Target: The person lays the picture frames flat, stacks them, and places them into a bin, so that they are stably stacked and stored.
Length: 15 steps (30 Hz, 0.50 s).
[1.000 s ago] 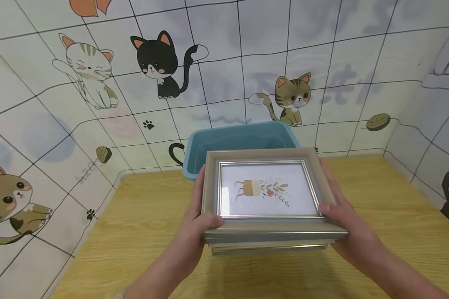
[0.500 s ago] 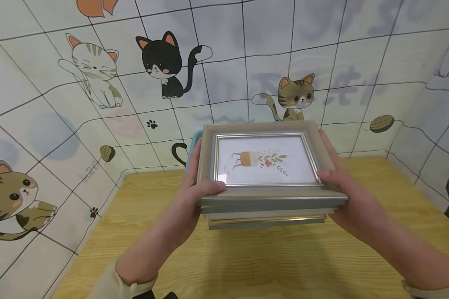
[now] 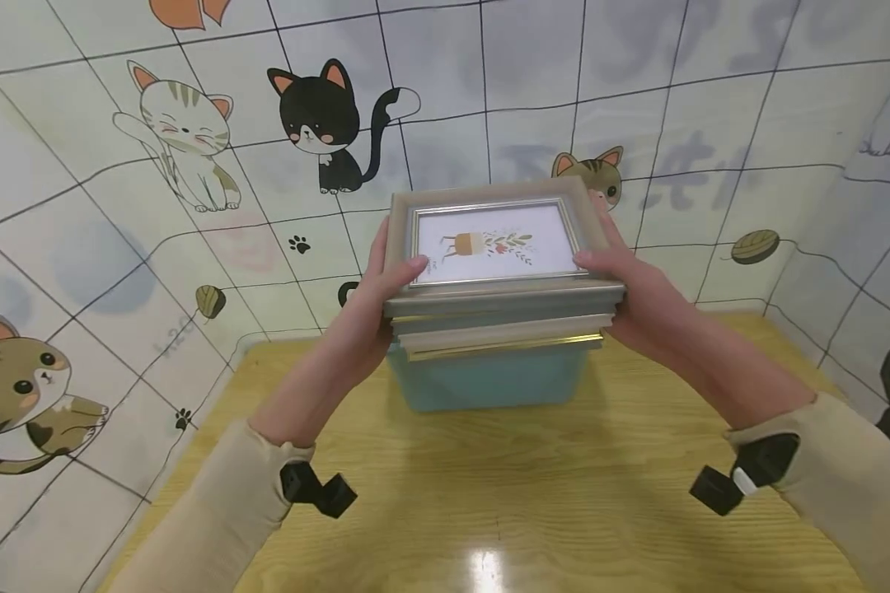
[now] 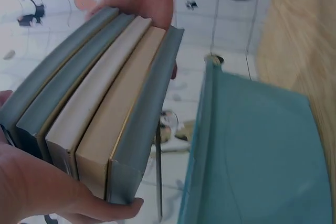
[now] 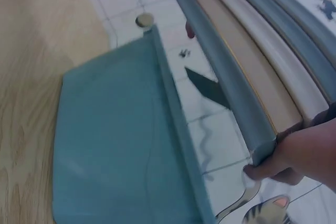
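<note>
My left hand (image 3: 362,311) and right hand (image 3: 644,290) grip a stack of several picture frames (image 3: 489,306) from its two sides, thumbs over the top. Uppermost is a beige-grey picture frame (image 3: 498,240) with a silver inner border and a plant print. Layered grey, white and beige frame edges (image 4: 102,90) show in the left wrist view. A thin dark flap (image 5: 207,88) sticks out from the lowest frame in the right wrist view. The stack is held over a blue-green plastic bin (image 3: 489,383), apart from its rim; the bin's inside is hidden.
The bin stands on a wood-grain table (image 3: 504,478) near its far edge. Behind and at both sides rises a wall covering (image 3: 445,107) with cat drawings. Dark wrist devices (image 3: 317,487) sit on both sleeves.
Both hands have lifted the stack and carried it forward and slightly left, from in front of the bin to over it. The bin's front wall now shows below the frames.
</note>
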Available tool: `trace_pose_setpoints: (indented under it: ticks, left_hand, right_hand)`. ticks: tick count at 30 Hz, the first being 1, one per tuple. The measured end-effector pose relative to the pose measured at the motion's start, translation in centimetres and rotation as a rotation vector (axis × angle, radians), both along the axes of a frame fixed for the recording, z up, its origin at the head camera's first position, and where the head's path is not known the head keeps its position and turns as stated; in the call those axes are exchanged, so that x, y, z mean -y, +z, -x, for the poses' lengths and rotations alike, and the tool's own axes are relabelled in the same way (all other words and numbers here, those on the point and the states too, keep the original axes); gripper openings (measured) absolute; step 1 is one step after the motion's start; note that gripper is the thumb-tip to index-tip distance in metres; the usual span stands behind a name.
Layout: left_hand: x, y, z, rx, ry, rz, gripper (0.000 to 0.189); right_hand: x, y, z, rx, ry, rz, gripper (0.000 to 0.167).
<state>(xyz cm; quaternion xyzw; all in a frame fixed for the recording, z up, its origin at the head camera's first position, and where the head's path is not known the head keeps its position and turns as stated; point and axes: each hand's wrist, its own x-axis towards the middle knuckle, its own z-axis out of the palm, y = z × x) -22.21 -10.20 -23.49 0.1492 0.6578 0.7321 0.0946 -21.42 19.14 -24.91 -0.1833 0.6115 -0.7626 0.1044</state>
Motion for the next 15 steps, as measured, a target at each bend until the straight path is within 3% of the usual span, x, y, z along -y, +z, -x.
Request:
trace_pose_setpoints:
  ticks: [5, 10, 15]
  left_hand:
    - [0.2, -1.0, 3.2, -0.018, -0.005, 0.001, 0.088]
    - [0.0, -2.2, 6.3, -0.042, -0.018, 0.003, 0.091]
    - [-0.2, -3.7, 8.5, -0.016, 0.001, 0.012, 0.092]
  right_hand:
    - [0.5, -1.1, 3.1, 0.015, -0.04, -0.023, 0.08]
    - [0.6, -1.9, 5.2, 0.008, -0.082, -0.012, 0.08]
    - [0.9, -2.5, 6.7, 0.022, -0.122, -0.029, 0.083]
